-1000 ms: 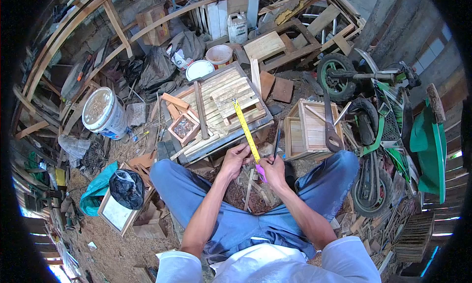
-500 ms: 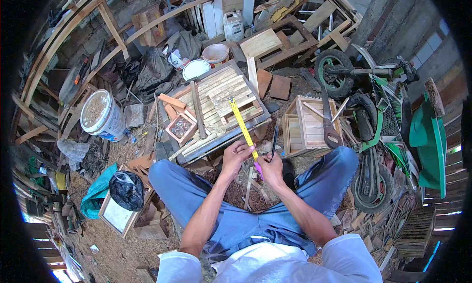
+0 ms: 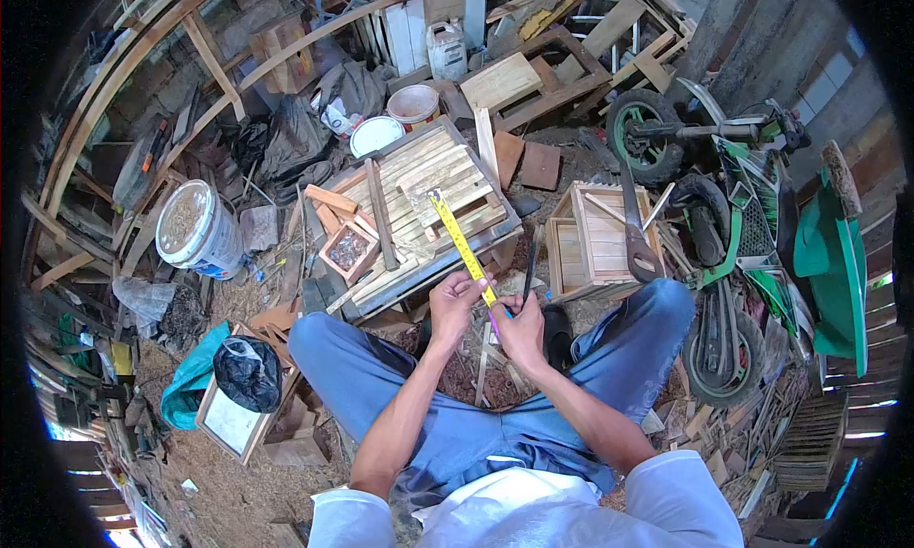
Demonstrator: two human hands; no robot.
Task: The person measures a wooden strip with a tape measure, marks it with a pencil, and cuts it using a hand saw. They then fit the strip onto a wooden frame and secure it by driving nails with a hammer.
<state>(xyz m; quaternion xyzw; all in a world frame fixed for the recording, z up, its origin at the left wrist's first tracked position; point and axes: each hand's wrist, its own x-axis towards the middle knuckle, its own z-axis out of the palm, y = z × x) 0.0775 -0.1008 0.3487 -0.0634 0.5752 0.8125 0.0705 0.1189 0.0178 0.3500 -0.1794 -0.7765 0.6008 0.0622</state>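
A yellow tape measure (image 3: 459, 242) is pulled out, its far end over the wooden slats (image 3: 419, 181) on the low workbench. My left hand (image 3: 455, 307) pinches the blade near the bench's front edge. Beside it, my right hand (image 3: 520, 336) is closed on the tape's case end, where a bit of purple shows between the hands. A dark pencil-like stick (image 3: 529, 267) also stands up out of my right hand. On the bench lie a dark wood strip (image 3: 382, 215) and a small box (image 3: 349, 250) of small bits.
Right of the bench is a wooden crate (image 3: 600, 239) with a handsaw (image 3: 640, 243) on it. A small motorbike (image 3: 733, 224) stands farther right. A white bucket (image 3: 198, 230) is at the left, and a black bag (image 3: 248, 372) lies on a framed panel near my left knee.
The tape's far end has shifted left over the slats. My right hand has turned and come closer to my left, covering more of the purple part. The view has shifted slightly.
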